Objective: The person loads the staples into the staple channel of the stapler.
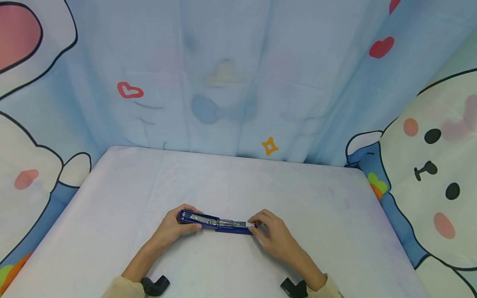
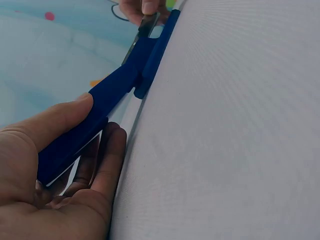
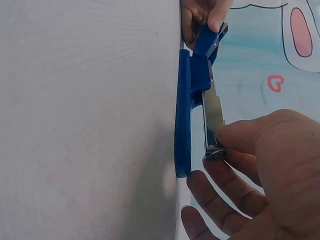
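A blue stapler (image 1: 234,229) is unfolded in front of me, its top cover (image 2: 107,100) swung far back to the left. My left hand (image 1: 173,225) grips that cover, thumb on one side and fingers beneath. At the other end, my right hand (image 1: 275,234) pinches the front tip of the metal magazine (image 3: 212,107) between thumb and fingers. A gap separates the magazine from the blue base (image 3: 183,120), which lies along the table in the right wrist view. The right fingertips hide part of the magazine's tip in the head view.
A white cloth covers the table (image 1: 298,190). Behind it hangs a light blue curtain (image 1: 231,116) with cartoon prints, which also fall along both sides. Dark wrist devices (image 1: 155,285) sit at both sleeve cuffs.
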`<act>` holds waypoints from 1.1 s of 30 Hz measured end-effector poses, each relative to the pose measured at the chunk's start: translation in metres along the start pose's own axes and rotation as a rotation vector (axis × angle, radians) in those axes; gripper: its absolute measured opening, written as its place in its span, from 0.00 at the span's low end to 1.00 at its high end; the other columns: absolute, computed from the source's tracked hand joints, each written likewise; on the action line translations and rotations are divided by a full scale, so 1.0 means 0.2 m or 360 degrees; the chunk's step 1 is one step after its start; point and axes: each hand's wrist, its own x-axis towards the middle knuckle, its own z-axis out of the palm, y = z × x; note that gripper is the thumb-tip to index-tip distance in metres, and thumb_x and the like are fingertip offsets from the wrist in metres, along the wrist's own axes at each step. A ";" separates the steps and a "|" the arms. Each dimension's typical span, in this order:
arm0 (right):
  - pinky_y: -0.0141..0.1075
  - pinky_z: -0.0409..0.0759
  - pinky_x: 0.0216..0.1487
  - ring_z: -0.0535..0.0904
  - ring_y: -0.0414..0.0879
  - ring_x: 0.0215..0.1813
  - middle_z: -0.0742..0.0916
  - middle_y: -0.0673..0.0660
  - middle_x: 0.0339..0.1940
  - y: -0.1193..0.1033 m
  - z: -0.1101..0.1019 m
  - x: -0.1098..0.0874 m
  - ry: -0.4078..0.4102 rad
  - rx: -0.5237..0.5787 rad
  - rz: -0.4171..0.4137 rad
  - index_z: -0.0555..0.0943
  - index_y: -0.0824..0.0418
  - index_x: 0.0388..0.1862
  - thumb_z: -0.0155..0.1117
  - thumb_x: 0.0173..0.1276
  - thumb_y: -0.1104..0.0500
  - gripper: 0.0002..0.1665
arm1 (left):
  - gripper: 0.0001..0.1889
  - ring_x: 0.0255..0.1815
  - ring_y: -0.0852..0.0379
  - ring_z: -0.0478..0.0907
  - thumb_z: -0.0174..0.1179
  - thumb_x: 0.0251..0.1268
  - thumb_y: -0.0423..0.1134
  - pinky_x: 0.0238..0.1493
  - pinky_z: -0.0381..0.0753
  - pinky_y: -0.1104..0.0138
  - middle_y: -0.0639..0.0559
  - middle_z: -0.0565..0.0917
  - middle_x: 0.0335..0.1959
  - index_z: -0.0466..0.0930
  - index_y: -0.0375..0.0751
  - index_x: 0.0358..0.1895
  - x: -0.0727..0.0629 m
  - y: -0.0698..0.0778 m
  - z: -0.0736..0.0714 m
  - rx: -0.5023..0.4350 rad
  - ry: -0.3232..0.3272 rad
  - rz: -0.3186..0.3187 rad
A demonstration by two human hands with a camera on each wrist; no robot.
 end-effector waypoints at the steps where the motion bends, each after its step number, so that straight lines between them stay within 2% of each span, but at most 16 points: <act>1: 0.36 0.85 0.47 0.83 0.39 0.43 0.87 0.46 0.43 0.00 0.00 0.00 0.0003 0.0000 -0.0002 0.88 0.55 0.46 0.75 0.69 0.63 0.08 | 0.26 0.56 0.55 0.82 0.79 0.57 0.34 0.54 0.81 0.72 0.43 0.86 0.59 0.82 0.36 0.59 0.00 0.00 0.00 -0.0002 -0.0002 -0.0002; 17: 0.36 0.83 0.46 0.83 0.38 0.43 0.87 0.45 0.43 0.00 0.00 0.00 0.0000 0.0010 0.0012 0.88 0.54 0.46 0.76 0.69 0.62 0.09 | 0.25 0.56 0.55 0.82 0.79 0.57 0.33 0.55 0.81 0.72 0.44 0.87 0.58 0.82 0.36 0.58 0.00 0.00 0.00 -0.0024 -0.0002 -0.0002; 25: 0.35 0.82 0.44 0.83 0.40 0.42 0.87 0.45 0.42 0.01 0.00 -0.01 0.0013 -0.0002 0.0027 0.88 0.54 0.46 0.78 0.66 0.64 0.11 | 0.27 0.60 0.55 0.82 0.79 0.58 0.32 0.57 0.81 0.73 0.42 0.85 0.63 0.82 0.38 0.61 0.00 -0.01 0.00 -0.0031 -0.0018 0.0001; 33: 0.36 0.86 0.49 0.85 0.39 0.44 0.89 0.48 0.44 0.02 0.01 -0.01 -0.0046 -0.0016 0.0067 0.87 0.56 0.49 0.79 0.64 0.67 0.16 | 0.28 0.61 0.57 0.81 0.77 0.59 0.30 0.58 0.80 0.74 0.38 0.83 0.66 0.80 0.35 0.63 0.00 0.00 -0.02 -0.0025 -0.0049 0.0035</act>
